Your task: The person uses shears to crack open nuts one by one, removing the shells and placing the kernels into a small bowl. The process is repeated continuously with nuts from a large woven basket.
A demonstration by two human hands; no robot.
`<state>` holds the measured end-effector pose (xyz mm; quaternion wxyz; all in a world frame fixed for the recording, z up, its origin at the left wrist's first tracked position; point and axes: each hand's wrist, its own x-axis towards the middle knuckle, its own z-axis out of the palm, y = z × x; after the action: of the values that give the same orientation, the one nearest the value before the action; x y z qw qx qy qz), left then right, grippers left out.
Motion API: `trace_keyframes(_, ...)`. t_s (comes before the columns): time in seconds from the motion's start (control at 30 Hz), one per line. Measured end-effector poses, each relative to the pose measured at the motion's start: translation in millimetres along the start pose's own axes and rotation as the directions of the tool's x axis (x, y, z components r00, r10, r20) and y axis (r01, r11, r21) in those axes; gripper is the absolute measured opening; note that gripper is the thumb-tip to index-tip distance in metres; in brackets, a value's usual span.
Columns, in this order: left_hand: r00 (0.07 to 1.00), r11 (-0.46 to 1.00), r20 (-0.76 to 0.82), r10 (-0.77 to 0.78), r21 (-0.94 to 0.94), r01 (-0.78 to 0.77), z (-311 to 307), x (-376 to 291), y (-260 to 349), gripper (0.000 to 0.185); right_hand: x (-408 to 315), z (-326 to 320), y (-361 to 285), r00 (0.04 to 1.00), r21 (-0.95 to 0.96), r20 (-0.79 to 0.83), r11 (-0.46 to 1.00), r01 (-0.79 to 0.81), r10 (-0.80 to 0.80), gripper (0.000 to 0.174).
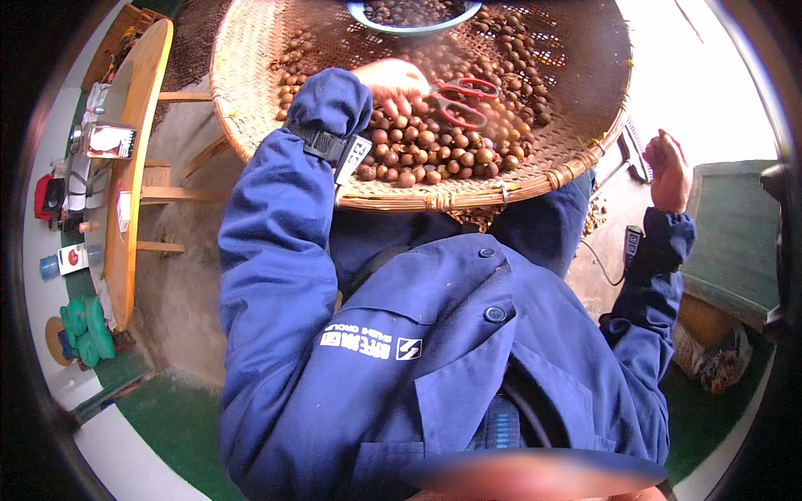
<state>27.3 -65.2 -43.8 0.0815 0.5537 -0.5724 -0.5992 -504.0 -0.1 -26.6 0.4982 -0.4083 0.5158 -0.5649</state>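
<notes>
Within a large round woven bamboo basket [438, 200], my left hand [398, 84] rests with its fingers bent down on a heap of round brown nuts [426, 138]. Red-handled scissors [465, 103] lie on the nuts right beside this hand, handles to the right and loops apart; the blades are mostly hidden at the hand. Whether the fingers hold anything cannot be seen. Off the basket's right side, my right hand [670, 169] is raised with its fingers curled, and whatever may be inside them is hidden. A light blue basin [413, 28] of dark nuts stands at the basket's far side.
A wooden table [141, 156] at the left carries a phone [111, 141] and small items. Below it are green coiled bundles [88, 329]. On the right are a brush head [634, 153], a green board [727, 232] and a bag [720, 363]. Shell bits litter the floor under the basket.
</notes>
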Motion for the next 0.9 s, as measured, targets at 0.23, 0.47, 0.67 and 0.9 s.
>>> trace_keyframes(0.23, 0.864, 0.807, -0.384, 0.326, -0.363, -0.466, -35, -57, 36, 0.02, -25, 168, -69, 0.7, -0.484, 0.681, 0.85, 0.21, 0.215, 0.03)
trace_keyframes(0.47, 0.88, 0.476, -0.439, 0.182, -0.743, -0.47, -23, -61, 24, 0.022, -16, 310, 11, 0.111, -0.274, 0.934, 0.484, 0.831, 0.339, 0.031)
trace_keyframes(0.67, 0.828, 0.511, -0.551, 0.103, -0.685, -0.519, -3, -65, 24, 0.018, -11, 348, 54, 0.005, -0.105, 0.975, 0.441, 0.892, 0.224, 0.031)
trace_keyframes(0.9, 0.798, 0.719, -0.595, 0.09, -0.516, -0.466, 10, -56, 30, 0.017, -5, 361, 51, 0.167, -0.3, 0.913, 0.335, 0.893, 0.372, 0.027)
